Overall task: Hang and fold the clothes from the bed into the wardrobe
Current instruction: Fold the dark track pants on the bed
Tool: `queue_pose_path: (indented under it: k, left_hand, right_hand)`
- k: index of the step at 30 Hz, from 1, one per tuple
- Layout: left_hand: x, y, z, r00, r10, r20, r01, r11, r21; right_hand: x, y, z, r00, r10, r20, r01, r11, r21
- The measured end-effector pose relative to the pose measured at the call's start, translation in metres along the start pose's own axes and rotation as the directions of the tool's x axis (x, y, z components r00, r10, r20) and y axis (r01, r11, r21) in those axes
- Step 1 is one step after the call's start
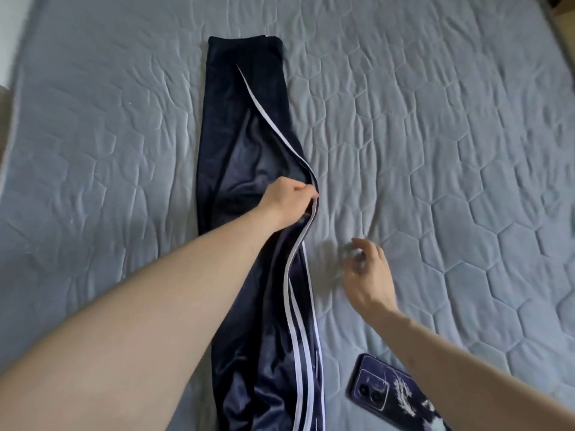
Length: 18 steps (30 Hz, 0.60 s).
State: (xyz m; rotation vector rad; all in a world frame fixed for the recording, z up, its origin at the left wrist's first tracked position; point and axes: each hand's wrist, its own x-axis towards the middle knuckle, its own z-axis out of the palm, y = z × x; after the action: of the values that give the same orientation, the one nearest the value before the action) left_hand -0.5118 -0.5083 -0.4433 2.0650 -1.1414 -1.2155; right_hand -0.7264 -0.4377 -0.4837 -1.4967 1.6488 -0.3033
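Counting things up: one pair of dark navy track pants (249, 157), one phone (389, 396), two bare hands, all on one bed with a grey-blue quilted cover (451, 135).

Going left to right, the left side of the cover is plain quilt right out to the mattress edge, which curves down the far left of the view, so there's lots of open surface there. The pants lie stretched out lengthwise about mid-bed, one narrow end far from the camera and the rest running toward the bottom of the view, with white stripes along their right edge. That striped edge is lifted off the cover into a ridge around the middle.

The left hand (289, 197) reaches in over the pants on a long, extended forearm, fingers curled and pinching that striped edge right at the ridge.

Just right of the pants, the right hand (367, 278) hovers above the quilt, apart from the fabric, fingers loosely spread and slightly bent, gripping nothing. It's a bit blurred.

The phone sits near the bottom, back side up, beside the pants and partly under the right forearm. Further right it's all bare quilt again.
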Motion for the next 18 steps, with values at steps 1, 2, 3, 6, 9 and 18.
queue_pose_path:
  k: [1,2,3,6,9,18]
  left_hand:
    - [0.0,-0.004,0.002,0.999,-0.021,-0.031,0.021,1.0,0.009]
    - [0.001,-0.011,0.002,0.991,-0.035,-0.128,0.043,0.997,0.064]
    - [0.001,-0.021,-0.003,0.964,-0.049,-0.263,0.085,0.988,0.129]
    - [-0.002,-0.053,-0.03,0.845,-0.181,-0.503,0.286,0.948,0.14]
    - [0.003,-0.078,-0.052,0.839,-0.324,-0.437,0.417,0.9,0.132]
    - [-0.006,-0.11,-0.083,0.716,-0.207,-0.667,0.178,0.978,-0.112]
  right_hand:
    - [-0.003,-0.005,-0.002,1.0,0.001,-0.001,-0.001,0.999,0.039]
    - [-0.006,-0.01,-0.003,1.0,-0.007,0.012,0.007,0.998,0.067]
    - [-0.006,-0.015,-0.003,0.999,-0.022,0.026,0.02,0.995,0.096]
    - [0.001,-0.037,0.002,0.997,-0.058,0.056,0.05,0.989,0.14]
    - [0.02,-0.06,0.018,0.993,-0.036,0.116,0.017,0.987,0.16]
    - [0.084,-0.104,0.057,0.992,0.001,0.124,-0.003,1.0,0.016]
